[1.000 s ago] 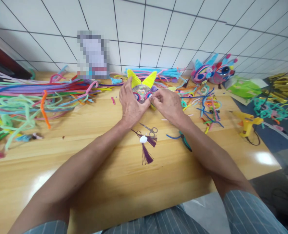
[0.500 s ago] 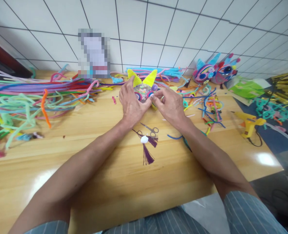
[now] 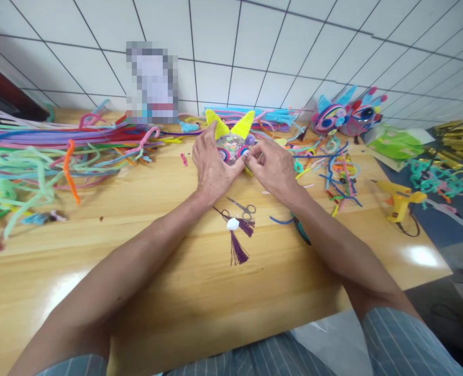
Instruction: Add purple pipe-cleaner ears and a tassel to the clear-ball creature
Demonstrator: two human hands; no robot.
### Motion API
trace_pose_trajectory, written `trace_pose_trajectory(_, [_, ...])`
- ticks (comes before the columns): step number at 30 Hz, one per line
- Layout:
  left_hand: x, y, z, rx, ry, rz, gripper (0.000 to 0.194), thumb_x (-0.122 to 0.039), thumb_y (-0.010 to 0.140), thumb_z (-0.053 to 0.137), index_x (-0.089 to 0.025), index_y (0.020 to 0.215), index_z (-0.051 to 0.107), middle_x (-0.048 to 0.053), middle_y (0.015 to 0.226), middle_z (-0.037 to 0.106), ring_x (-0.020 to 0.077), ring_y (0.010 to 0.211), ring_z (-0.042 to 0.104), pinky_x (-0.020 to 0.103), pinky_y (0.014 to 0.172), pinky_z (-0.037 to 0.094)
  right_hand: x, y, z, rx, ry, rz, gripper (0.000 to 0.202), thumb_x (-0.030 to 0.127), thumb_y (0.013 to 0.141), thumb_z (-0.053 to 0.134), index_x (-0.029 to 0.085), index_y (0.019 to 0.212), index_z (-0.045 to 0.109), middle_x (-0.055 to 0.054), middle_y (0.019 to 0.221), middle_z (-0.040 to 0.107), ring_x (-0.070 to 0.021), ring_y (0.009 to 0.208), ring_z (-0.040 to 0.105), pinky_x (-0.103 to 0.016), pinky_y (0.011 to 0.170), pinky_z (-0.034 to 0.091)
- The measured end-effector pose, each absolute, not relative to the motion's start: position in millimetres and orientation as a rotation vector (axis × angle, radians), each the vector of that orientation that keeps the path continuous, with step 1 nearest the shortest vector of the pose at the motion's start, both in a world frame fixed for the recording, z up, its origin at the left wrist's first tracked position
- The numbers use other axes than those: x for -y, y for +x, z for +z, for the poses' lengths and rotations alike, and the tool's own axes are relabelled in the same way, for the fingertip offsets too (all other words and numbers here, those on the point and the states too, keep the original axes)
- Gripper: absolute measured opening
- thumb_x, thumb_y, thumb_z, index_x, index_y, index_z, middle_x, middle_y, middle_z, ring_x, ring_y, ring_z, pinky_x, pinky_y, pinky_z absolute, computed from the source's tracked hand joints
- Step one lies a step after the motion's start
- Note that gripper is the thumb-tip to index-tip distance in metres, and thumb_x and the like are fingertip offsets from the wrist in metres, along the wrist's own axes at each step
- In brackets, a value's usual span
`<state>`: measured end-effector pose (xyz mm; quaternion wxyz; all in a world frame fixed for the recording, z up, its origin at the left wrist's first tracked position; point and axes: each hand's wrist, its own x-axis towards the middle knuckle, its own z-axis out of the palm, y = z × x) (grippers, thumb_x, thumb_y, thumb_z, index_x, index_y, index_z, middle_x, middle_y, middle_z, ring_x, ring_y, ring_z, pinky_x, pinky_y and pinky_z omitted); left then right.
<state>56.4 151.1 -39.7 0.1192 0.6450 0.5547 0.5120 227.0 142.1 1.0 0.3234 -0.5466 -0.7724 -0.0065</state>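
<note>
A clear round craft figure (image 3: pixel 231 142) with yellow pipe-cleaner ears (image 3: pixel 242 124) and pink-and-blue ringed eyes stands upright in the middle of the table. My left hand (image 3: pixel 212 162) is wrapped round its left side, thumb along the lower front. At the figure's right eye, my right hand (image 3: pixel 272 164) is closed in a pinch; whatever lies between its fingertips is too small to make out. Below the hands are small scissors (image 3: pixel 247 210) and dark purple tassels (image 3: pixel 238 248) with a white piece (image 3: pixel 233 224) on them.
Long pipe cleaners (image 3: pixel 59 138) and tangled green ones (image 3: pixel 20 172) lie at left. Two finished-looking craft figures (image 3: pixel 329 115) stand by the tiled wall. At right are a yellow glue gun (image 3: pixel 401 198), scattered pipe-cleaner scraps (image 3: pixel 343 175) and a green packet (image 3: pixel 398 140). Dark-green-handled pliers (image 3: pixel 301 231) lie beside my right forearm.
The view has shifted very slightly. Both hands keep nearly the same place on the figure, and a little more of the green-handled tool shows beside my right forearm.
</note>
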Motion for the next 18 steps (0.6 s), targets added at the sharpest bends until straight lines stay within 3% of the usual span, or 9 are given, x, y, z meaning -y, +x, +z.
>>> trace_pose_trajectory(12, [-152.0,54.0,-43.4,-1.614,1.913,1.521,0.094,-0.067,0.078,0.083,-0.026,0.154,0.045,0.019,0.159,0.052,0.0407,0.148,0.047,0.059,0.128,0.032,-146.6,228.6,-2.0,2.025,-1.404,-0.022,0.007,0.021,0.093,0.067,0.025,0.088,0.063,-0.004,0.091,0.076,-0.0246,0.09,0.072,-0.038,0.082,0.056])
trace_pose_trajectory(18, [-151.4,54.1,-43.2,-1.613,1.921,1.493,0.095,-0.067,0.08,0.081,-0.024,0.156,0.043,0.02,0.16,0.05,0.0421,0.153,0.041,0.06,0.129,0.03,-147.2,228.8,-2.0,2.015,-1.383,-0.027,0.006,0.025,0.094,0.066,0.026,0.089,0.064,-0.004,0.09,0.077,-0.0234,0.086,0.072,-0.038,0.077,0.057])
